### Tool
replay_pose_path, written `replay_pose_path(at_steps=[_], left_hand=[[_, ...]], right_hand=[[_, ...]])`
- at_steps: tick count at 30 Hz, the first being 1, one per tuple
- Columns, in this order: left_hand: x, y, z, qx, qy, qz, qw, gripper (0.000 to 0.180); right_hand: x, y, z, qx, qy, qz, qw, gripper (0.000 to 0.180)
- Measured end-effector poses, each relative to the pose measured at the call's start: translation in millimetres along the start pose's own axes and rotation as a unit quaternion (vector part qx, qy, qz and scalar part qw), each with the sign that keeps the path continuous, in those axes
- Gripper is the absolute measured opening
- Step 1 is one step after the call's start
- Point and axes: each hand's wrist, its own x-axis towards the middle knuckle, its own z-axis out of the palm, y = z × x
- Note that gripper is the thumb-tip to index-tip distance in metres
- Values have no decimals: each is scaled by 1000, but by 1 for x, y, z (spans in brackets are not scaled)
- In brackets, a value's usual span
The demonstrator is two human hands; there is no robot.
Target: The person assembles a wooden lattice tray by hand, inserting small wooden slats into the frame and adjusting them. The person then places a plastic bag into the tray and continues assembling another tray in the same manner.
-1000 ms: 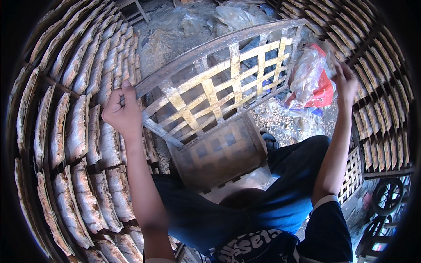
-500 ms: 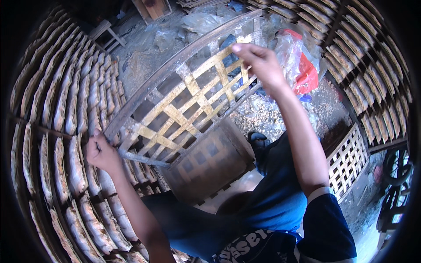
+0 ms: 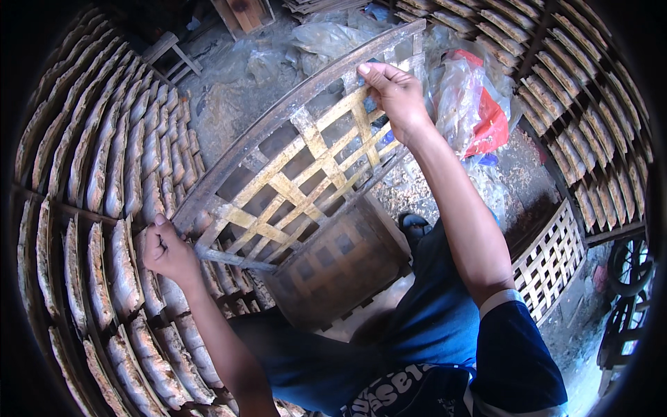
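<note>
A long tray (image 3: pixel 285 101) with a dark wooden frame and an open lattice of flat, yellowish bamboo strips is tilted up in front of me. My left hand (image 3: pixel 169 251) is closed round the frame's lower left corner. At the upper right, my right hand (image 3: pixel 399 101) pinches a lattice strip between thumb and fingers, with its forearm crossing over the tray's right end. The tray holds nothing. Below it stands a brown wooden box-like stand (image 3: pixel 340 267), with the lattice's shadow on its surface.
Racks of long, pale, crusty pieces rise close on the left (image 3: pixel 125 278) and at the right (image 3: pixel 556 90). Red and clear plastic bags (image 3: pixel 486 125) lie on the littered floor. Another lattice tray (image 3: pixel 552 260) leans at my right. A small stool (image 3: pixel 170 55) stands far left.
My right hand has slid slightly left along the lattice. The tray has shifted a little to the right and its face tilts more toward me. My left hand has kept its corner hold.
</note>
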Motion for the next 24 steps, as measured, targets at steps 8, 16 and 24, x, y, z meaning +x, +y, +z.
replay_pose_path(at_steps=[8, 16, 24], left_hand=[[0, -8, 3, 22, -2, 27, 999, 47], [1, -1, 9, -1, 4, -2, 1000, 47], [6, -8, 10, 9, 8, 16, 1000, 48]], right_hand=[[10, -23, -83, -160, 154, -114, 968, 28], [19, -7, -214, -291, 323, 12, 901, 49], [-12, -13, -131, -449, -97, -20, 888, 46]])
